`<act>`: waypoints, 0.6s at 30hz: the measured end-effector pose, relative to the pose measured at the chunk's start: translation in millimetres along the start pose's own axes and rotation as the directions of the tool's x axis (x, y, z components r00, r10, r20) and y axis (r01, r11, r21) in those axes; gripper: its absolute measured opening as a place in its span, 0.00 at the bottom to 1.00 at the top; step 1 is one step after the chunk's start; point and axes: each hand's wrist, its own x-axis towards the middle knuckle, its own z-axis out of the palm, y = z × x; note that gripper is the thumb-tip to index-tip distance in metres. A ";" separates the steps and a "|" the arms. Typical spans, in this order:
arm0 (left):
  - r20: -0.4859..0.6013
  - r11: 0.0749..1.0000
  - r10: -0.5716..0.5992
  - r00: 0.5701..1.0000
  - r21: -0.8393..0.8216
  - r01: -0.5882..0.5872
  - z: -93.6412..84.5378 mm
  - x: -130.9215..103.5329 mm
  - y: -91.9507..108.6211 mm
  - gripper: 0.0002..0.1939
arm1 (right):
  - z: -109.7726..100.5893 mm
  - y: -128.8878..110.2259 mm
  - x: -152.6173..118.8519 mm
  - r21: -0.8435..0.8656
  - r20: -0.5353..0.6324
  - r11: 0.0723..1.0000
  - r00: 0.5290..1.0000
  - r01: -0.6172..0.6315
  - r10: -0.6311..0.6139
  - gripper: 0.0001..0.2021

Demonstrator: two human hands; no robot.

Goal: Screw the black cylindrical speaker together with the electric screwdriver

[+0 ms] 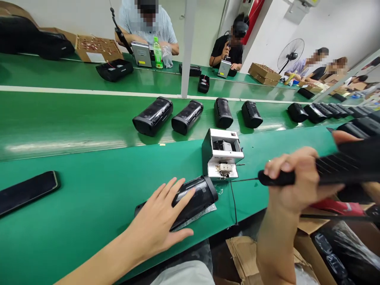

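My left hand (pixel 158 219) lies flat with spread fingers on a black cylindrical speaker (pixel 197 196) that rests on its side near the front edge of the green bench, on a clear plastic sheet. My right hand (pixel 293 180) is closed around a black electric screwdriver (pixel 335 168), held level; its thin bit points left toward the white screw feeder box (pixel 222 152) just behind the speaker. The bit tip sits close to the feeder's front.
Several black speakers (pixel 152 116) lie on the green conveyor belt (pixel 74 118) behind. A black phone (pixel 26 190) rests at the left. Cardboard boxes (pixel 311 253) stand below the bench at right. Other people sit working across the line.
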 end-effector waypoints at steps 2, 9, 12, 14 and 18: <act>0.131 0.998 -0.060 0.990 0.001 0.060 5.9 16.4 5.8 0.52 | 17.9 11.9 9.8 0.012 0.079 0.999 0.996 0.047 -0.048 0.11; 0.286 0.990 0.019 0.958 -0.140 0.022 -2.6 0.3 -16.7 0.57 | 33.7 47.7 11.0 -0.043 0.207 0.993 0.973 0.110 -0.099 0.15; 0.231 0.989 0.016 0.973 -0.149 0.019 -5.5 -1.8 -17.5 0.54 | 32.5 51.6 0.0 -0.051 0.236 0.998 0.970 -0.042 0.053 0.16; 0.202 0.989 0.021 0.979 -0.149 0.009 -5.0 -0.2 -15.0 0.51 | 30.0 44.8 -10.0 -0.072 0.254 0.983 0.950 -0.166 0.179 0.16; 0.181 0.990 0.029 0.983 -0.139 -0.003 -3.8 1.4 -10.7 0.47 | 1.6 5.9 -24.6 -0.063 0.154 0.969 0.957 -0.238 0.245 0.21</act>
